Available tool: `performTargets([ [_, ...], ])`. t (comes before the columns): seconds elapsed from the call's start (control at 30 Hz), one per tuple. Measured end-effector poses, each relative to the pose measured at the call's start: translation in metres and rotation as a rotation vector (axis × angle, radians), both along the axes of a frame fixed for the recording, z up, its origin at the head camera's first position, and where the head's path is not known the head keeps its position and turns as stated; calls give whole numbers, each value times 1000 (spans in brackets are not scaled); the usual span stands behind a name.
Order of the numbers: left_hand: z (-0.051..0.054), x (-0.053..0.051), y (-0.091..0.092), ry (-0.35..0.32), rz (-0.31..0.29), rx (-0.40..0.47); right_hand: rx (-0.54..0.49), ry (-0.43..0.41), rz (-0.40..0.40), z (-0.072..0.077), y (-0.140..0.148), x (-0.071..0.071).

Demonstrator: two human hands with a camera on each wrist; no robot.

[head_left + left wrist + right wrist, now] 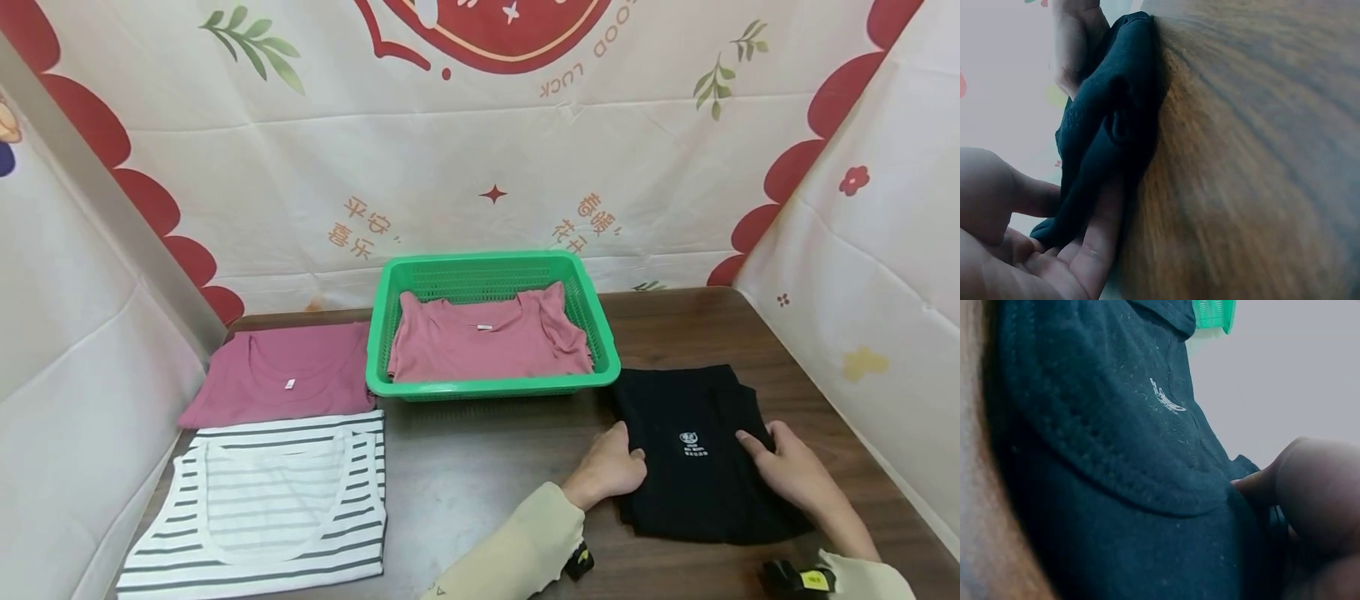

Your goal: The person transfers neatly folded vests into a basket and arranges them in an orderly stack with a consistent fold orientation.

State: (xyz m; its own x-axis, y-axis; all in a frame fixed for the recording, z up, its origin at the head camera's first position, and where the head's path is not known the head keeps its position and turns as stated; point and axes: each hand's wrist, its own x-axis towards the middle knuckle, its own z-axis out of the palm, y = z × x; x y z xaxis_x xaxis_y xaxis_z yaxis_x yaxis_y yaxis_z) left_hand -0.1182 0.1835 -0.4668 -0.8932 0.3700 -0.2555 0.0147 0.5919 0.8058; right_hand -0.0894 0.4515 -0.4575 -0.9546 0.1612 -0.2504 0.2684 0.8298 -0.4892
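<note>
A folded black shirt (pixel 686 475) with a small white print lies on the right part of the table. My left hand (pixel 611 467) grips its left edge; in the left wrist view the thumb is above the cloth and the fingers (pixel 1100 244) reach beneath it. At the opposite edge my right hand (pixel 798 471) pinches the same shirt, its thumb on top. The right hand's other fingers are mostly hidden by cloth. Close up in the right wrist view, a curved stitched seam runs across the black fabric (pixel 1116 444).
A green plastic basket (pixel 495 388) at the back middle holds a folded pink shirt (pixel 487 342). To its left lies a folded dark pink top (pixel 300 375). A striped white tank top (pixel 285 508) lies in front of that. Printed cloth walls (pixel 465 150) surround the wooden table (pixel 465 475).
</note>
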Motion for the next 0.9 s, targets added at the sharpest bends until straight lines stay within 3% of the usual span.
performTargets([
  [0.23, 4, 3, 2, 110, -16, -12, -15, 17, -31, 2, -2, 4],
  [0.6, 29, 10, -1, 257, -92, -31, -18, 94, -75, 2, -3, 6],
  [0.9, 43, 15, -6, 374, -120, -28, -17, 160, -82, 13, -8, 9],
])
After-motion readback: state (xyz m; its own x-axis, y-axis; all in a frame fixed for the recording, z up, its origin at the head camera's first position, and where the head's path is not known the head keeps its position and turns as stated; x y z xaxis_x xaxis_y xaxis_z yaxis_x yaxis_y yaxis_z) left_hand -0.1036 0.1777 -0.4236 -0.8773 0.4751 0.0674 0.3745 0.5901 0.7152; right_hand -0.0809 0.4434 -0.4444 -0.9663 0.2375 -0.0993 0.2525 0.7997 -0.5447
